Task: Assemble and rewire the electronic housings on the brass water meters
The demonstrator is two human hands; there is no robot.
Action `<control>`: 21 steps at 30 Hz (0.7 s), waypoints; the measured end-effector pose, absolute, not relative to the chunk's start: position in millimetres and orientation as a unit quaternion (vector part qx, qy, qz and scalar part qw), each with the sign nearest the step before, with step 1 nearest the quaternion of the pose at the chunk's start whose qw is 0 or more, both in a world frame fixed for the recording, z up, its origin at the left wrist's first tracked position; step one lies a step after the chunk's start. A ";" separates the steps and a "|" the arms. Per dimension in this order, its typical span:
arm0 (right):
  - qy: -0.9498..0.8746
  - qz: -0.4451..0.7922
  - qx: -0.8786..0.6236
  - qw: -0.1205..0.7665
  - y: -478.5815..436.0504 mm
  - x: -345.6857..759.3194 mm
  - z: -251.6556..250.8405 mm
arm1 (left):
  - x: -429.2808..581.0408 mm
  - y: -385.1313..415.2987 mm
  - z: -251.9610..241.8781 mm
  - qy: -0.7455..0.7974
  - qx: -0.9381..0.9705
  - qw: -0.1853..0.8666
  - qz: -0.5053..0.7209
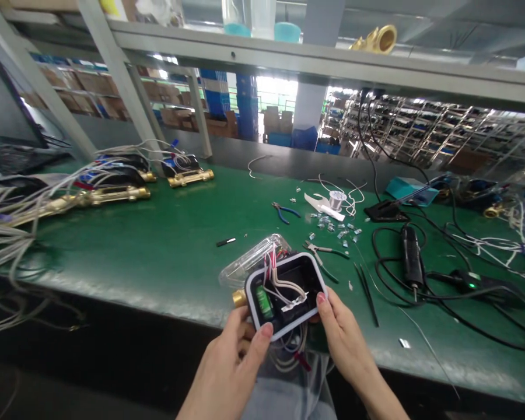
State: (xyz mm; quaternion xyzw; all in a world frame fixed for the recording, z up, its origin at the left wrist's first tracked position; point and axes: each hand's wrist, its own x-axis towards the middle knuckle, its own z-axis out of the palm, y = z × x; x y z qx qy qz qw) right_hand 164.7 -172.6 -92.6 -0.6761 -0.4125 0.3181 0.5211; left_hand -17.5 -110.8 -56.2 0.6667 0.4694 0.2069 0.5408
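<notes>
Between my hands is an open black box with a pale rim (284, 333), tilted toward me at the table's front edge. My left hand (234, 356) grips its lower left corner, thumb on the rim. On the right side, my right hand (339, 324) holds it with the thumb on the rim. Inside lie a green cylindrical battery (265, 301) and white wires (284, 284) running to a small white strip (294, 303). A brass fitting (240, 298) sticks out at the left, and a bundle of cables hangs below. A clear plastic tray (249, 262) lies just behind the box.
Pliers with green handles (328, 252), blue-handled pliers (285, 212), tweezers (367, 294) and a solder spool (337, 200) lie beyond the box. A black electric screwdriver (411, 256) with looping cord is at right. Brass pipe assemblies (118, 195) with cables lie left. A shelf beam (289, 55) crosses above.
</notes>
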 end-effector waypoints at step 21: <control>-0.420 0.389 -0.590 0.569 -153.5 142.1 -77.5 | -45.8 -107.6 -71.5 0.302 0.443 0.813 0.228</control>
